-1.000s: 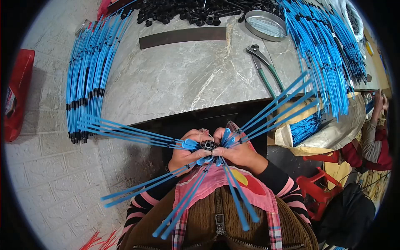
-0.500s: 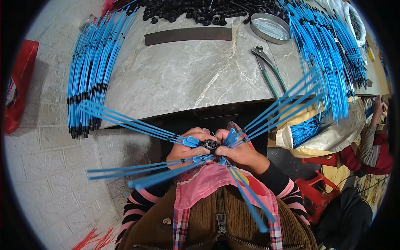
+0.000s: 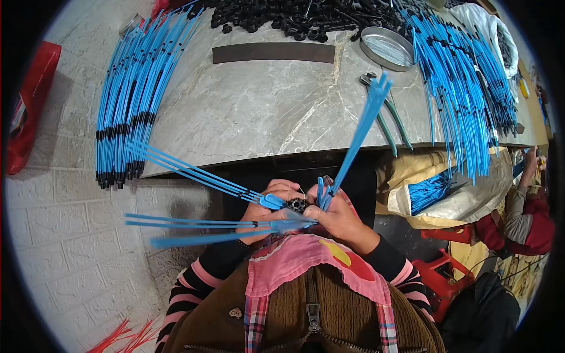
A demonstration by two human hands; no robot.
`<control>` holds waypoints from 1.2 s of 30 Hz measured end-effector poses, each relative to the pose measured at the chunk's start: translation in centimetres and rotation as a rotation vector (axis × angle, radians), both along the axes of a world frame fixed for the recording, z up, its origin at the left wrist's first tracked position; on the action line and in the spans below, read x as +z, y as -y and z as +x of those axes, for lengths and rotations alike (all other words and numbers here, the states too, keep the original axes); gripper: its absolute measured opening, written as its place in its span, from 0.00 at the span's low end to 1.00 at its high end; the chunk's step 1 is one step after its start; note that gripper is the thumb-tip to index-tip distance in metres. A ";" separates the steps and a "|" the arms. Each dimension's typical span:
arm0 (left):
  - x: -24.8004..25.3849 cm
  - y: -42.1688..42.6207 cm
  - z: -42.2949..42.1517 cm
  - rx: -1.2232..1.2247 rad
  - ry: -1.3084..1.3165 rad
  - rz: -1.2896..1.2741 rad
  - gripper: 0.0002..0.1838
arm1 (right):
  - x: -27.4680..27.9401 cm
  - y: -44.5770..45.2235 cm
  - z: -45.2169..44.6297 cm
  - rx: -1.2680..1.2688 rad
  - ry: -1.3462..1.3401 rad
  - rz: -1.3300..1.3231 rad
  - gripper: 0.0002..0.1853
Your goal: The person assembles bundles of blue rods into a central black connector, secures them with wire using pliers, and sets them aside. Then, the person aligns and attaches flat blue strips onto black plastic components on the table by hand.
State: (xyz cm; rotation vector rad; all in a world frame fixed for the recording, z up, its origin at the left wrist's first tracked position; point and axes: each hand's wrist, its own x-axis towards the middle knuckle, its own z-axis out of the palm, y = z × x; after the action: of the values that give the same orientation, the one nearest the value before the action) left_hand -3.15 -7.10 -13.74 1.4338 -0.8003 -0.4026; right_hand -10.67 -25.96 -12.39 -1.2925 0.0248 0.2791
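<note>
In front of my lap, my left hand (image 3: 252, 215) is closed round a round, notched black hub (image 3: 297, 204). Thin blue rods (image 3: 188, 167) with flat blue ends and black bands fan out past this hand to the left. My right hand (image 3: 342, 220) pinches beside the hub, among the flat ends of another bundle of blue rods (image 3: 360, 132) that points up and away over the table edge. A fine wire (image 3: 302, 190) sticks up near the hub between my hands. The lower rods and their ends are blurred, and the fingertips are partly hidden.
On the grey marbled table (image 3: 259, 106) lie blue rod bundles (image 3: 132, 100), black parts (image 3: 276, 17), a dark strip (image 3: 273, 53), a round tin (image 3: 385, 50) and green-handled pincers (image 3: 385, 115). A sack (image 3: 471, 197), red stools (image 3: 441, 270) and another person's arm (image 3: 522, 203) are at right.
The right-hand rods have swung together into one tight bundle, pointing more steeply upward. The rods that hung down toward the lower right no longer point there. My left hand stays at the hub.
</note>
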 end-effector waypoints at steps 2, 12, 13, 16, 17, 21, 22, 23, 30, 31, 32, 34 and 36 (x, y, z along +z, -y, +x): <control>0.2 -0.2 0.8 -0.073 -0.021 0.012 0.18 | -0.5 0.7 0.3 0.066 -0.028 0.006 0.17; 1.5 0.2 1.9 -0.264 -0.041 0.016 0.18 | -2.2 1.4 -0.7 0.157 -0.184 0.365 0.11; 1.4 0.2 1.8 -0.262 -0.044 0.016 0.18 | -2.0 1.3 -0.7 0.158 -0.188 0.366 0.11; 1.4 0.2 1.7 -0.209 -0.044 0.049 0.19 | -1.0 0.7 -0.6 0.041 -0.135 0.246 0.09; 1.5 0.3 1.7 -0.206 -0.042 0.047 0.19 | -1.0 0.5 -0.6 0.044 -0.134 0.243 0.09; 1.6 0.1 1.5 -0.205 -0.078 0.050 0.20 | -1.0 -0.1 -0.8 -0.040 -0.154 0.310 0.10; 1.4 0.1 1.7 -0.238 -0.043 0.044 0.20 | -1.0 0.1 -0.7 -0.015 -0.185 0.351 0.11; 1.3 0.2 1.9 -0.269 -0.008 0.034 0.20 | -0.9 0.4 -0.6 0.010 -0.217 0.389 0.12; 2.4 0.9 2.9 -0.441 -0.036 0.063 0.23 | -1.0 2.1 -0.1 0.183 -0.359 0.456 0.17; 2.4 1.0 3.0 -0.458 -0.027 0.072 0.23 | -1.2 2.1 0.1 0.194 -0.353 0.459 0.17; 2.5 1.1 3.1 -0.475 -0.020 0.080 0.23 | -1.2 2.1 0.2 0.206 -0.348 0.463 0.17; 2.8 1.4 3.2 -0.484 0.009 0.072 0.22 | -1.1 2.1 0.4 0.219 -0.345 0.478 0.17; 3.0 1.7 3.2 -0.501 0.064 0.056 0.21 | -1.1 2.2 0.6 0.246 -0.340 0.508 0.18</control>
State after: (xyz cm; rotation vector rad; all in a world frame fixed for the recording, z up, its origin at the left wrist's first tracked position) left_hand 0.08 -8.82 -10.74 1.2927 -1.2111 -0.7670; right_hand -10.04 -28.17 -13.50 -0.7316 0.0793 0.6695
